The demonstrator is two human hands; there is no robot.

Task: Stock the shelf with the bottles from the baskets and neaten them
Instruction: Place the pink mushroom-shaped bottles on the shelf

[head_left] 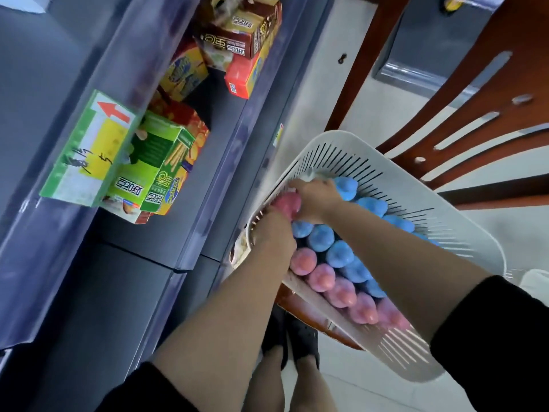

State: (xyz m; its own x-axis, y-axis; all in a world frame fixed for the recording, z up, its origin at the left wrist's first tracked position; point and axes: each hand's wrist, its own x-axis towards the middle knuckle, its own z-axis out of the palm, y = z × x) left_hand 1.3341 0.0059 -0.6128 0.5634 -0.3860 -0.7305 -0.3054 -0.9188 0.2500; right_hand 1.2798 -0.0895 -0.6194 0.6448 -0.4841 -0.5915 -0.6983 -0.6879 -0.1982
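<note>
A white slotted basket [463,233] sits on a wooden chair and holds several bottles with blue tops [338,254] and pink tops [341,292]. Both hands are inside its far left corner. My left hand [271,236] reaches in beside a pink-topped bottle [286,203]; its fingers are hidden behind the rim. My right hand [315,197] curls over the top of that same pink bottle. The grey shelf [225,138] stands to the left of the basket.
Snack boxes crowd the shelf: green and yellow ones [157,179] near me, brown and orange ones [246,55] further along. A green and yellow price card [89,150] hangs on the upper shelf edge. The wooden chair [463,126] backs the basket. My feet [291,346] stand below.
</note>
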